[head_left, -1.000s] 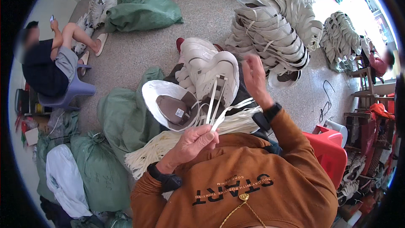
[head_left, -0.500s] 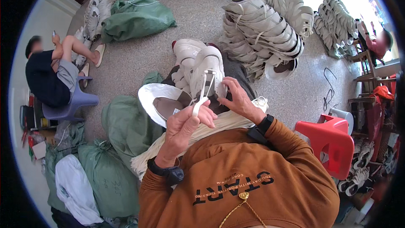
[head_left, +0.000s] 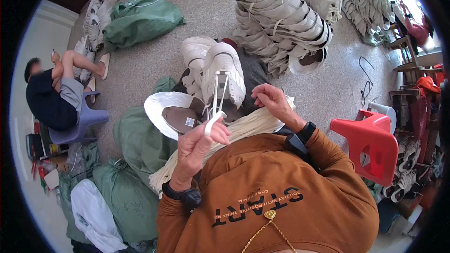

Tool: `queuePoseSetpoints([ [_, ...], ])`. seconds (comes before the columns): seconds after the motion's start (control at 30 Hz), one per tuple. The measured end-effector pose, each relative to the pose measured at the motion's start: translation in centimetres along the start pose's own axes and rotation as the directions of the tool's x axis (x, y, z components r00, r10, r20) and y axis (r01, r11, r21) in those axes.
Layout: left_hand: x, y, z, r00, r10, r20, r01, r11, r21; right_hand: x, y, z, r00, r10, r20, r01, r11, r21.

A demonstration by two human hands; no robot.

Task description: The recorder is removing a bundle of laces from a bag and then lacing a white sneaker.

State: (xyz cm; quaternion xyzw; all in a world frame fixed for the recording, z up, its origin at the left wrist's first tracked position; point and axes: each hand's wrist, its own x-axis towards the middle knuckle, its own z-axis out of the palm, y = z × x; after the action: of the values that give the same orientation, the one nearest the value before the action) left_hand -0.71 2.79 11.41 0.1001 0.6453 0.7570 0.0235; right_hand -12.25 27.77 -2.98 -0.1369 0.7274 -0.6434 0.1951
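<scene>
A white shoe upper [head_left: 222, 58] rests on my lap, toe pointing away from me. A white shoelace [head_left: 216, 93] threaded through its front holes stretches back to my left hand [head_left: 194, 147], which is closed with the lace looped round a finger. Level with the upper's right side, my right hand [head_left: 276, 105] is apart from it with fingers curled into a pinch; anything between the fingertips is too small to tell. Another white upper [head_left: 193, 49] sits just behind at left. An upper with a brown insole [head_left: 176, 119] lies open by my left hand. Long cream laces [head_left: 258, 124] lie bundled across my lap.
Stacked grey-white uppers [head_left: 281, 23] stand ahead on the right. Green sacks [head_left: 145, 133] lie at my left, another green sack [head_left: 140, 23] farther off. A red stool [head_left: 370, 145] is at my right. A person [head_left: 56, 93] sits on a purple stool [head_left: 84, 117] at left.
My right hand has come away from the shoe's right side, its fingers drawn together. My left hand still holds the lace. The whole view has shifted slightly.
</scene>
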Motion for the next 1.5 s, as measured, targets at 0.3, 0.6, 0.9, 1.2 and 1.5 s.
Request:
queuePoseSetpoints([
  [0.3,0.8,0.8,1.8,0.967,-0.092,0.236,0.064,0.99,0.125,3.2,-2.8,5.1,1.0,0.019,-0.007,-0.017,0.964,0.265],
  [0.6,0.8,0.1,1.7,0.937,-0.042,0.346,-0.007,0.99,0.141,3.7,-3.4,6.6,0.958,0.269,0.097,-0.281,0.823,0.494],
  [0.9,0.9,-2.1,1.7,0.904,0.03,0.427,-0.123,0.974,0.192,5.7,-5.0,7.7,0.83,0.46,0.316,-0.523,0.444,0.727],
  [1.2,1.3,-4.9,-3.3,0.937,-0.139,-0.32,0.256,0.897,0.361,4.2,-3.2,6.6,0.905,0.341,0.256,-0.424,0.659,0.621],
  [1.5,6.1,-9.3,-2.1,0.959,-0.135,-0.25,0.269,0.714,0.647,2.5,-1.6,7.7,0.984,0.136,0.111,-0.166,0.927,0.335],
])
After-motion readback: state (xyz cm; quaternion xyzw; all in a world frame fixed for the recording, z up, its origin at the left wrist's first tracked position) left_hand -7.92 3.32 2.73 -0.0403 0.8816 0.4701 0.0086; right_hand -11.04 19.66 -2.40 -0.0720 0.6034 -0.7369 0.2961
